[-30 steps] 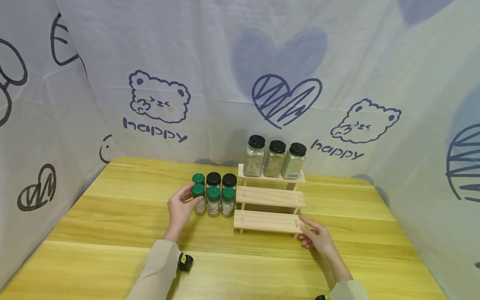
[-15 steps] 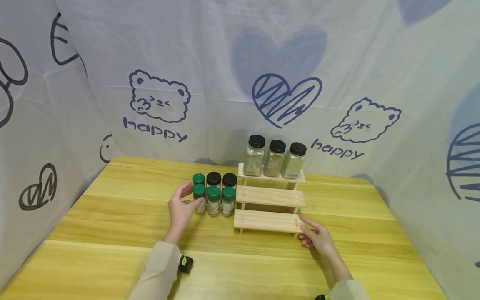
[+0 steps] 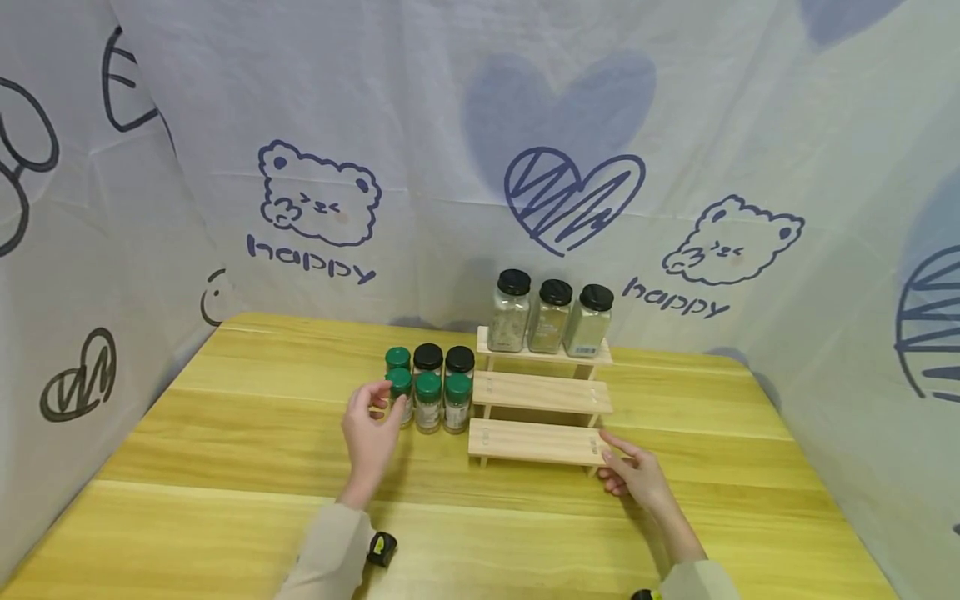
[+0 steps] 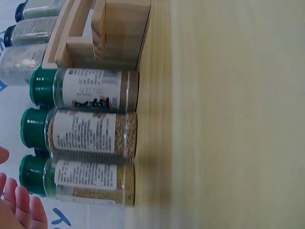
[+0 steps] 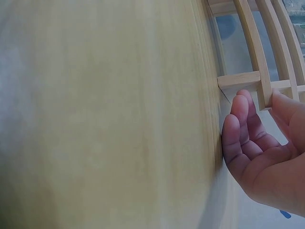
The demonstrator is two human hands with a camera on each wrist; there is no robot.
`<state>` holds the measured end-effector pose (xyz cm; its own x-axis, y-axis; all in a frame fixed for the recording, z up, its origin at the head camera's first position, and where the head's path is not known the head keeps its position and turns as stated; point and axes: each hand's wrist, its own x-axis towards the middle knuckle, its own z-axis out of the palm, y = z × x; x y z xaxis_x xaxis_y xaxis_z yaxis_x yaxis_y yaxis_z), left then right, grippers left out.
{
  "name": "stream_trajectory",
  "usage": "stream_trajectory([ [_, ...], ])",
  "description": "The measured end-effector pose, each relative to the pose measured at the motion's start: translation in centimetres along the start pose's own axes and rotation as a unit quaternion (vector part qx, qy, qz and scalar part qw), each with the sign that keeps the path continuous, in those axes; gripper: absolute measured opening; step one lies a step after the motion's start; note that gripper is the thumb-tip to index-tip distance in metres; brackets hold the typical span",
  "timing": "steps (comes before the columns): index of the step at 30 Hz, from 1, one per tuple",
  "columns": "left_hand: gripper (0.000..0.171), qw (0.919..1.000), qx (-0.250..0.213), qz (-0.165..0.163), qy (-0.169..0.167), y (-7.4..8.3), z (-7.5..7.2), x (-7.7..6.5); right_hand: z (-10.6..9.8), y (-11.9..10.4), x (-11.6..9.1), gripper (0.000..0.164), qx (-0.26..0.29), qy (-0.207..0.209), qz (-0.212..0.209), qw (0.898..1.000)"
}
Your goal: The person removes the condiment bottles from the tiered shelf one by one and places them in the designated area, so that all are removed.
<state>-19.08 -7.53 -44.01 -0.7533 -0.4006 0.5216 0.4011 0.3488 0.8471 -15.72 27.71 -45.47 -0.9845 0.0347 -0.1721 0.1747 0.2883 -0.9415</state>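
Note:
My left hand [image 3: 372, 433] is beside the front-left spice jar [image 3: 402, 410], which stands upright with a green cap. In the left wrist view the fingertips [image 4: 23, 205] show next to that jar's green cap [image 4: 33, 176], relaxed and holding nothing. Two more green-capped jars, a middle one [image 3: 428, 410] and a right one [image 3: 456, 412], complete the front row. At the right end of a three-step wooden rack [image 3: 536, 442], my right hand [image 3: 637, 479] pinches the lowest board, thumb on top and fingers curled below, as the right wrist view shows.
Behind the front row stand one green-capped jar [image 3: 397, 357] and two black-capped jars, a left one [image 3: 428, 357] and a right one [image 3: 460, 359]. The rack's top step carries three taller black-capped jars [image 3: 549, 321]. A printed cloth [image 3: 442, 233] hangs behind the wooden table [image 3: 247, 417].
The front-left jar has shifted slightly right, closer to its neighbour. My left hand has loosened around it and drawn back a little toward me. The right hand and rack stay put.

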Motion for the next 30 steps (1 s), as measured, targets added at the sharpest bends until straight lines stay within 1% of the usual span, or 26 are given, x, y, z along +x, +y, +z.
stream_trajectory([
  [4, 0.014, 0.9999, -0.014, 0.003, -0.003, 0.3, 0.2, -0.4, 0.0, 0.0, 0.0, 0.041, -0.008, 0.001, -0.004, 1.0],
  [10, 0.008, 0.9978, -0.052, -0.018, -0.038, 1.5, 0.4, -0.8, 0.0, 0.1, -0.1, 0.04, -0.008, 0.001, -0.005, 1.0],
  [13, 0.007, 0.9957, -0.07, -0.03, -0.053, 2.0, 0.7, -1.0, 0.0, 0.2, -0.1, 0.04, -0.006, -0.001, -0.007, 1.0],
  [17, 0.008, 0.9931, -0.084, -0.037, -0.073, 2.8, 1.3, -1.4, 0.0, 0.3, 0.0, 0.04, -0.003, -0.005, -0.008, 1.0],
  [24, 0.007, 0.9901, -0.091, -0.031, -0.102, 6.7, 1.8, -1.9, 0.0, 0.3, 0.0, 0.041, 0.003, -0.005, -0.003, 1.0],
  [30, 0.008, 0.9855, -0.109, -0.041, -0.123, 7.7, 2.9, -2.1, 0.0, 0.4, 0.0, 0.041, 0.006, -0.005, -0.001, 1.0],
])
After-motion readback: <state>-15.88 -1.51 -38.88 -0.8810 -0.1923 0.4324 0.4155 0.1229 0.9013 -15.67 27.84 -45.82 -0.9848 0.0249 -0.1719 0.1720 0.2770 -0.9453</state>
